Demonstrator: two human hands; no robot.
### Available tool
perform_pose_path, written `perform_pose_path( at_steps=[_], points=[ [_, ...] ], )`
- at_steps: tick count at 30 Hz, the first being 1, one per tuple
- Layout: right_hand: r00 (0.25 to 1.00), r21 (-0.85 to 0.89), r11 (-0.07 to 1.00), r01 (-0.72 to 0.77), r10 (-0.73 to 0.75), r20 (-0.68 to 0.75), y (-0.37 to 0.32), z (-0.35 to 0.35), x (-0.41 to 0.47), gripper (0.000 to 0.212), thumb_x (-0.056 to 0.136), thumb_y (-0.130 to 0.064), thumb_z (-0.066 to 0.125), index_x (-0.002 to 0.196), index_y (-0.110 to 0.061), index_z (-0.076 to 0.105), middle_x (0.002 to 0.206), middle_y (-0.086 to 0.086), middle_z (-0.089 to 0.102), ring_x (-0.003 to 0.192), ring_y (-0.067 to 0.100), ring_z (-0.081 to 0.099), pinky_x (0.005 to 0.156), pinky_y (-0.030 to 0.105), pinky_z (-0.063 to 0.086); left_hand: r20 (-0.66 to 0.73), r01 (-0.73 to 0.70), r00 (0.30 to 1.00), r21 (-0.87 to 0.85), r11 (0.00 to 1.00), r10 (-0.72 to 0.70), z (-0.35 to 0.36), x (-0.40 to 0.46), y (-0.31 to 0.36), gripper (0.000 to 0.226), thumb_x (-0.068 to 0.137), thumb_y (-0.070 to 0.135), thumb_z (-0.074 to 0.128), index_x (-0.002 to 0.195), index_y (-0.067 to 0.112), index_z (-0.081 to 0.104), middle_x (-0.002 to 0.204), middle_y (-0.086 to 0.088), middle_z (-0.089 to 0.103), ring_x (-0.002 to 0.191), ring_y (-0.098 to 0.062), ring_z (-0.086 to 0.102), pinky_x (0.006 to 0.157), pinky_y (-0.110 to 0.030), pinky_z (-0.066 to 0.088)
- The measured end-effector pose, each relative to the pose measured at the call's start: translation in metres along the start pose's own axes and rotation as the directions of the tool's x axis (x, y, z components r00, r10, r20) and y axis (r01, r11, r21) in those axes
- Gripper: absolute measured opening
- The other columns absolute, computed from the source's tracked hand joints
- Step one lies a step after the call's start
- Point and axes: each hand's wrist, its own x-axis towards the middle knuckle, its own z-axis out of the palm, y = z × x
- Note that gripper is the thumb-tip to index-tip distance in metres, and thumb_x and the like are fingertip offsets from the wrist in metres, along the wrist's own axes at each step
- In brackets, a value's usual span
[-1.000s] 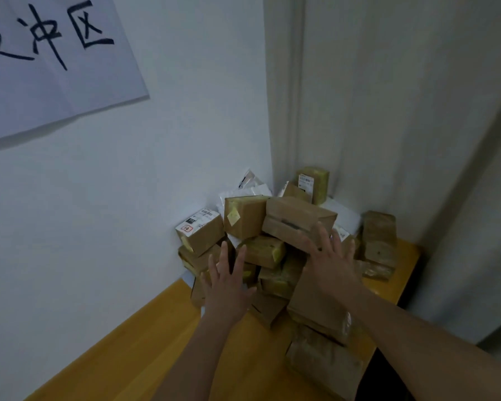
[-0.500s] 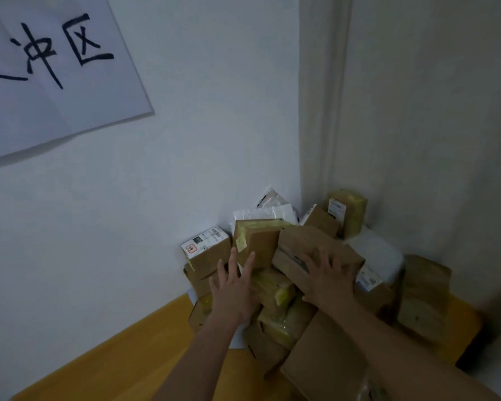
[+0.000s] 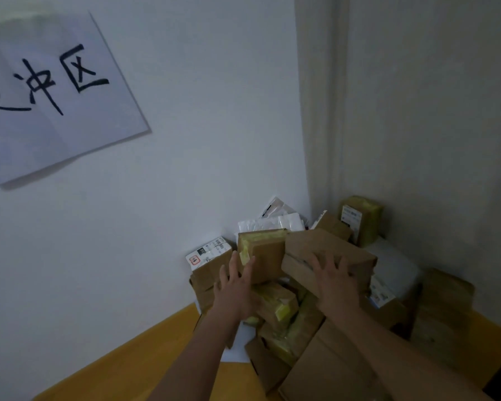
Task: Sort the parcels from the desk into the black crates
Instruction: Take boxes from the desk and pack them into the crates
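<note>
A heap of cardboard parcels is piled in the corner of the yellow desk (image 3: 145,357). My left hand (image 3: 237,287) reaches in with straight fingers, its fingertips on the front of a brown box with yellow tape (image 3: 265,253). My right hand (image 3: 334,282) lies spread on the front of a long flat brown box (image 3: 327,250) at the top of the heap. Neither hand has closed round a box. No black crate is in view.
A box with a white label (image 3: 210,256) sits left of the heap, white mailer bags (image 3: 272,222) lean at the back, and a taped box (image 3: 360,219) stands against the curtain (image 3: 417,111). A paper sign (image 3: 52,96) hangs on the white wall. More boxes (image 3: 443,308) crowd the right side.
Both hands have moved forward onto the pile, from hovering in front of it to touching the two top boxes. The view has come closer to the corner.
</note>
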Motion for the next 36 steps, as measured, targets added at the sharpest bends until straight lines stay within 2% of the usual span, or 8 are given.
perform_pose_path(
  at_steps=[5, 8, 11, 15, 18, 21, 28, 36],
  points=[
    [0.999, 0.312, 0.949, -0.034, 0.029, 0.021, 0.0, -0.06, 0.012, 0.093, 0.082, -0.042, 0.074, 0.15, -0.023, 0.014, 0.15, 0.012, 0.024, 0.135, 0.041, 0.025, 0.094, 0.043, 0.045, -0.045, 0.011, 0.999, -0.193, 0.981, -0.02, -0.032, 0.001, -0.002, 0.092, 0.092, 0.045, 0.061, 0.156, 0.025, -0.002, 0.161, -0.017, -0.013, 0.15, -0.036, -0.01, 0.121, -0.049, 0.008],
    [0.998, 0.508, 0.86, -0.054, 0.032, 0.051, 0.0, -0.095, 0.023, 0.093, 0.073, -0.039, 0.082, 0.144, -0.026, 0.024, 0.147, 0.011, 0.028, 0.133, 0.038, 0.029, 0.101, 0.046, 0.036, -0.105, 0.025, 0.993, -0.28, 0.96, -0.056, -0.048, -0.004, -0.008, 0.094, 0.089, 0.047, 0.066, 0.156, 0.024, 0.004, 0.162, -0.018, -0.004, 0.15, -0.038, 0.004, 0.119, -0.048, 0.017],
    [0.998, 0.708, 0.704, -0.062, 0.041, 0.046, -0.003, -0.123, 0.03, 0.09, 0.067, -0.042, 0.086, 0.137, -0.031, 0.03, 0.137, 0.007, 0.037, 0.122, 0.03, 0.042, 0.091, 0.039, 0.043, -0.132, 0.011, 0.989, -0.39, 0.921, -0.068, -0.066, -0.012, -0.016, 0.091, 0.091, 0.046, 0.063, 0.157, 0.021, 0.004, 0.162, -0.014, 0.0, 0.149, -0.034, 0.012, 0.117, -0.045, 0.022],
    [0.993, 0.971, 0.22, -0.088, -0.062, 0.104, -0.018, -0.144, 0.028, 0.077, 0.071, -0.037, 0.084, 0.131, -0.038, 0.037, 0.127, 0.001, 0.045, 0.102, 0.023, 0.057, 0.061, 0.032, 0.057, -0.146, 0.004, 0.981, -0.642, 0.767, -0.128, -0.089, -0.021, -0.019, 0.082, 0.097, 0.052, 0.049, 0.157, 0.018, 0.003, 0.164, -0.008, 0.004, 0.149, -0.031, 0.015, 0.118, -0.047, 0.024],
    [0.973, 0.966, -0.178, -0.186, -0.169, 0.156, -0.034, -0.144, 0.027, 0.066, 0.074, -0.03, 0.082, 0.127, -0.034, 0.044, 0.136, 0.006, 0.044, 0.118, 0.031, 0.055, 0.079, 0.05, 0.06, -0.115, 0.028, 0.978, -0.757, 0.652, -0.175, -0.103, -0.028, -0.024, 0.079, 0.097, 0.062, 0.034, 0.158, 0.021, 0.003, 0.165, -0.004, 0.009, 0.149, -0.032, 0.019, 0.117, -0.055, 0.026],
    [0.953, 0.895, -0.379, -0.237, -0.272, 0.137, -0.045, -0.143, 0.02, 0.064, 0.073, -0.028, 0.077, 0.13, -0.025, 0.048, 0.136, 0.009, 0.044, 0.123, 0.033, 0.05, 0.081, 0.051, 0.059, -0.089, -0.002, 0.985, -0.861, 0.508, -0.147, -0.113, -0.04, -0.032, 0.075, 0.094, 0.07, 0.026, 0.156, 0.03, 0.014, 0.16, 0.0, 0.025, 0.145, -0.03, 0.028, 0.114, -0.055, 0.03],
    [0.91, 0.854, -0.457, -0.248, -0.412, 0.044, -0.057, -0.137, 0.013, 0.052, 0.083, -0.036, 0.065, 0.134, -0.029, 0.056, 0.138, 0.009, 0.051, 0.126, 0.034, 0.052, 0.1, 0.058, 0.047, -0.163, -0.149, 0.986, -0.955, 0.257, -0.033, -0.125, -0.062, -0.038, 0.056, 0.097, 0.057, 0.044, 0.148, 0.047, 0.025, 0.138, 0.003, 0.052, 0.12, -0.025, 0.055, 0.098, -0.047, 0.047],
    [0.875, 0.892, -0.4, -0.209, -0.484, -0.011, -0.059, -0.135, 0.013, 0.072, 0.07, -0.041, 0.075, 0.138, -0.036, 0.054, 0.141, 0.007, 0.053, 0.132, 0.032, 0.049, 0.108, 0.06, 0.038, -0.321, -0.294, 0.942, -0.929, 0.223, -0.095, -0.128, -0.073, -0.044, 0.05, 0.099, 0.023, 0.056, 0.136, 0.051, 0.036, 0.134, 0.001, 0.058, 0.116, -0.02, 0.059, 0.096, -0.045, 0.052]
  ],
)
